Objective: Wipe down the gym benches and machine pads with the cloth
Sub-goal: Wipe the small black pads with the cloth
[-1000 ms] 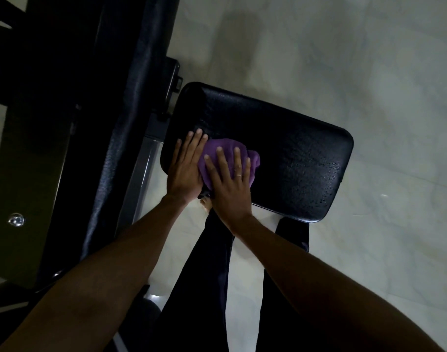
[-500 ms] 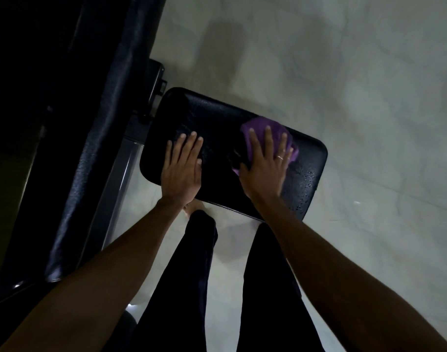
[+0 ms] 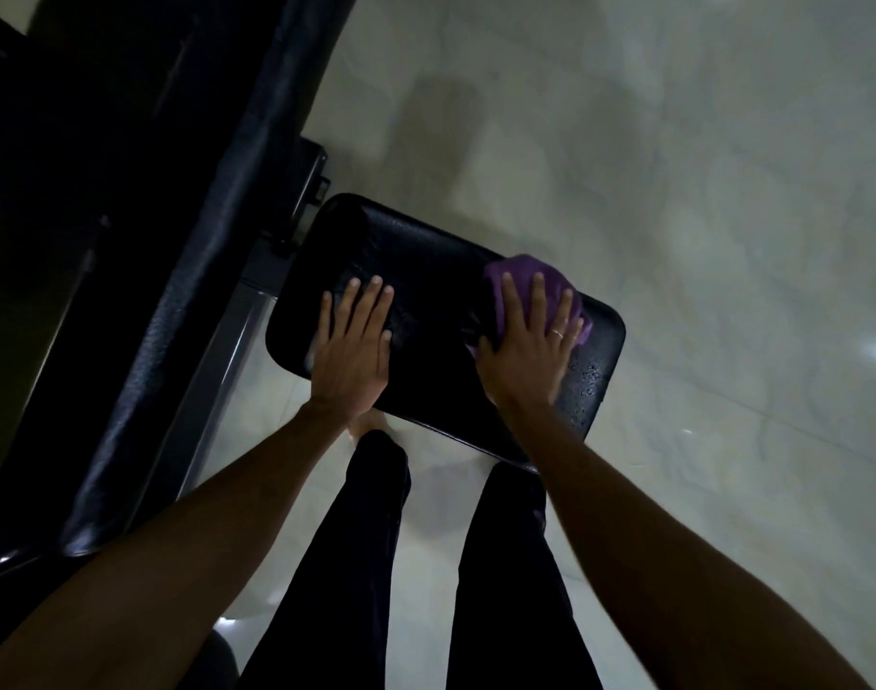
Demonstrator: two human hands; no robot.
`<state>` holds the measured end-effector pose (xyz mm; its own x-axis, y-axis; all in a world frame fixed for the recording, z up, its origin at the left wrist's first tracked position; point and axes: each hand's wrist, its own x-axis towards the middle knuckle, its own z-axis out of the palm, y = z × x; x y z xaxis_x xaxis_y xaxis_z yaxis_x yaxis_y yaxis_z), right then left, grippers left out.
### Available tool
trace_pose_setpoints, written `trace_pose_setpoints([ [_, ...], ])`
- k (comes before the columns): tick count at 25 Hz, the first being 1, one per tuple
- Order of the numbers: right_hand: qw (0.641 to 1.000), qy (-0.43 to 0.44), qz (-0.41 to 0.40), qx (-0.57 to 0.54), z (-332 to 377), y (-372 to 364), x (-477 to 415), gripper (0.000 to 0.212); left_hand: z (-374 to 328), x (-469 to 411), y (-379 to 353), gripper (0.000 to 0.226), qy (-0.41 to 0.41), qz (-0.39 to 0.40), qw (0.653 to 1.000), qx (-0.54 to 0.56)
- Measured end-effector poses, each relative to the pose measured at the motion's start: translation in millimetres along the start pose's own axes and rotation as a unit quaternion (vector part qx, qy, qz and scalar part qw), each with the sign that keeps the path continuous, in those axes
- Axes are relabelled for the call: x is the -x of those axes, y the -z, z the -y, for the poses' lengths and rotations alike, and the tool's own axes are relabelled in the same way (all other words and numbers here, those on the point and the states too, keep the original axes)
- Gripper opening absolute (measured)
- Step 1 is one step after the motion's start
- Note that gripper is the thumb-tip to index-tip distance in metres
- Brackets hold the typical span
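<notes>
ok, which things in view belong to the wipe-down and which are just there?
Job: purple cloth, pressed under right hand; black seat pad; left hand, flat on that pad; long black pad, untouched.
Just there: metal frame rail; tiled floor.

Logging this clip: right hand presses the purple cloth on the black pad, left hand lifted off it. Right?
Not quite: the head view shows the left hand resting flat on the pad, not lifted. The right hand does press the purple cloth on it.

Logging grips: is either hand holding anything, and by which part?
Neither grips. Right hand presses flat atop the purple cloth; left hand rests on the pad.
</notes>
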<state>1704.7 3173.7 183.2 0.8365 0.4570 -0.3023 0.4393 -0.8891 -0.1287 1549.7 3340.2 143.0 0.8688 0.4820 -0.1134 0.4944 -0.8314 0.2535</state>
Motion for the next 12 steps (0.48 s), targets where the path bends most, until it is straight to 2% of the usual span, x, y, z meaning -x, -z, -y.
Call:
trace_pose_setpoints([
  [1, 1.0, -0.021, 0.012, -0.013, 22.1, -1.2, -6.7, 0.084, -4.1, -0.9, 0.5, 0.056, 0.007, -0.004, 1.0, 0.009],
  [2, 1.0, 0.002, 0.016, -0.018, 38.5, -3.3, -5.8, 0.083, -8.6, -2.3, 0.8, 0.056, 0.013, -0.005, 1.0, 0.022],
  [5, 0.98, 0.197, 0.009, 0.017, 20.3, -16.2, 32.8, 0.082, -21.0, -10.3, 1.6, 0.059, -0.01, 0.006, 0.998, 0.058],
  [7, 0.968, 0.248, -0.002, 0.041, -28.0, -18.7, 60.6, 0.086, -29.3, -18.1, 0.4, 0.056, -0.029, 0.0, 0.998, 0.059],
  [9, 0.977, 0.211, -0.015, 0.042, -65.0, -9.9, 62.2, 0.087, -39.6, -25.7, -2.4, 0.055, -0.043, -0.004, 0.997, 0.065],
  [12, 0.997, 0.069, -0.024, 0.014, -53.6, 3.1, 18.8, 0.087, -51.2, -29.3, -9.8, 0.058, -0.066, 0.005, 0.997, 0.035],
])
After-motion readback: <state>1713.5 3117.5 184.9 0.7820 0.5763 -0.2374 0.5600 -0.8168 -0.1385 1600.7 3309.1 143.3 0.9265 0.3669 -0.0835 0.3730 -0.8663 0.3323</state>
